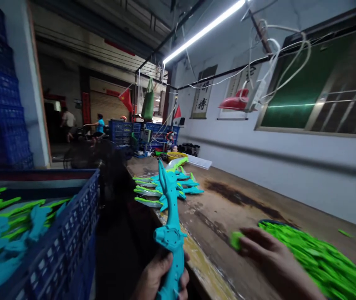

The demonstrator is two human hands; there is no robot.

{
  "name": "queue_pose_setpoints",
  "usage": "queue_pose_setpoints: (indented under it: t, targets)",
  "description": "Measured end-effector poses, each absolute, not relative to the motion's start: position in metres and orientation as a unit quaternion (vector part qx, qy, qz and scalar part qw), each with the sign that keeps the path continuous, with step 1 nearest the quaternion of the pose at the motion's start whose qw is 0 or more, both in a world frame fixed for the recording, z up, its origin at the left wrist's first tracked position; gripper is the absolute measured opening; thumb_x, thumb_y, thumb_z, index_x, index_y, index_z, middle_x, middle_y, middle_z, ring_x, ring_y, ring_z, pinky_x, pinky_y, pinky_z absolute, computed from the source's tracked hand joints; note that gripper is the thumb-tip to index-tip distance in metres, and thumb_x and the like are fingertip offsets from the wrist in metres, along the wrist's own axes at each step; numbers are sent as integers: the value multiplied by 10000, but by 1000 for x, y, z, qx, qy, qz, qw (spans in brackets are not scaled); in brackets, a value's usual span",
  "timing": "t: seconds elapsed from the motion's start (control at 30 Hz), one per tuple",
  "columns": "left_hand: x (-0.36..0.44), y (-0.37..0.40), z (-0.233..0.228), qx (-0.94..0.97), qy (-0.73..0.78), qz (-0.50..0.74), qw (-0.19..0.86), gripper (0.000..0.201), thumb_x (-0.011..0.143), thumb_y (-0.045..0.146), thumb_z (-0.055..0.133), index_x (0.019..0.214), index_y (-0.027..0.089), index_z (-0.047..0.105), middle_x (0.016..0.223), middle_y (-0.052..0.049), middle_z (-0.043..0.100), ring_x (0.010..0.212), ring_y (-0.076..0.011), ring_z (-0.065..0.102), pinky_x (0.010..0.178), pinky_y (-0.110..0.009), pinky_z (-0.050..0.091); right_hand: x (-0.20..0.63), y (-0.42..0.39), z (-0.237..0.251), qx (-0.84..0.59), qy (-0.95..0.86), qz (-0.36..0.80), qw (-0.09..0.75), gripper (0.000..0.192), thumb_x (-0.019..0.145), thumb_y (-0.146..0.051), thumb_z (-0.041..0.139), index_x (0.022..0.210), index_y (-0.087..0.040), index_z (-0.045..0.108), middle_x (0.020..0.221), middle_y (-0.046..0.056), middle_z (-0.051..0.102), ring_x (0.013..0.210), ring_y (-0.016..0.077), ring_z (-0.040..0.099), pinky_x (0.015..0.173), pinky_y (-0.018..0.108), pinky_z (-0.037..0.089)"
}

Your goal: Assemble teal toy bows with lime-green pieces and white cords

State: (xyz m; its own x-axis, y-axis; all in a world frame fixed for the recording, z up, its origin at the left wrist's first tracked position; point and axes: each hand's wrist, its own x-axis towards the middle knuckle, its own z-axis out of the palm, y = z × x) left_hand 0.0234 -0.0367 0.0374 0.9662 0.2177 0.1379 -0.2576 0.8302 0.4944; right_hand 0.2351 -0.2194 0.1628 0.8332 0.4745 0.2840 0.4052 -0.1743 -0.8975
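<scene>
My left hand (156, 273) is closed round the lower part of a turquoise plastic toy bow body (172, 208), held upright at the table's near edge. Pinched at the fingertips of my right hand (264, 250) is a small bright green plastic piece (236, 240), smeared by motion. That hand hovers over the table, left of a round container heaped with green plastic pieces (315, 258). Beyond the held part, a pile of turquoise toy bows (186, 185) with green-edged limbs lies on the table, partly hidden by it.
A blue crate (71, 233) with turquoise and green parts stands at left, a dark gap between it and the wooden table (215, 225). Farther back are a yellow basin (178, 156) and a white board (199, 161). A red lamp (234, 103) hangs above. Two people are in the distance.
</scene>
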Motion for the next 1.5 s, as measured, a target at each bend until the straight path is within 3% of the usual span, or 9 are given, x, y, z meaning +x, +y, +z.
queue_pose_setpoints:
  t: [0.1,0.23,0.5,0.73,0.87,1.0,1.2,1.4,1.5]
  targets:
    - [10,-55,51,282,6,147,948,389,828,460,752,1045,139,760,765,-104,706,577,-162,630,564,-252,448,151,-185,155,-655,-270,170,685,512,533,-480,953,899,-186,746,750,72,718,652,230,664,630,363,547]
    - [-7,-68,59,300,96,140,939,385,781,397,813,1072,148,768,911,-136,769,682,-225,705,621,-294,525,93,-170,151,-586,-255,261,723,490,564,-409,967,922,-159,746,782,64,734,664,180,660,635,289,533]
    - [-23,-79,60,346,134,134,919,552,710,421,875,1189,186,735,1007,-127,795,798,-282,747,649,-312,578,65,-186,147,-593,-288,215,721,380,687,-441,914,873,-168,726,746,23,689,613,115,582,546,213,472]
    - [-32,-78,63,381,98,139,909,697,694,576,842,1218,134,714,1004,-169,785,839,-348,745,621,-366,581,55,-193,151,-598,-301,181,720,362,741,-438,879,953,-226,675,789,-3,659,655,143,620,570,234,487]
    - [-30,-84,60,398,133,141,897,670,723,539,831,1290,214,682,1169,-143,759,1168,-392,667,921,-441,585,42,-194,153,-641,-327,130,682,266,783,-449,832,922,-234,762,859,28,671,794,187,635,689,280,507]
    - [-26,-91,55,410,123,155,890,670,746,536,812,1334,258,655,1399,-108,647,1364,-379,525,1186,-488,392,36,-194,148,-668,-369,22,645,163,839,-424,772,806,-265,774,858,23,665,874,209,598,819,319,462]
    - [-26,-97,57,395,94,114,906,646,785,535,780,1334,217,654,1389,-126,652,1383,-380,503,1179,-480,412,42,-201,135,-700,-404,-78,584,80,908,-324,695,869,-286,753,868,27,630,898,224,563,818,342,446]
    - [-29,-104,73,428,95,151,886,668,770,626,755,1277,199,669,1450,-103,605,1445,-356,423,1237,-462,323,48,-212,152,-739,-464,-83,482,139,954,-168,605,857,-224,687,853,11,605,887,177,541,777,290,431]
    - [-29,-107,77,437,132,146,878,663,731,655,769,1209,201,698,1395,-100,650,1447,-378,412,1205,-470,375,48,-216,159,-750,-485,-96,439,160,960,-139,586,844,-220,660,850,6,587,892,165,530,765,268,424]
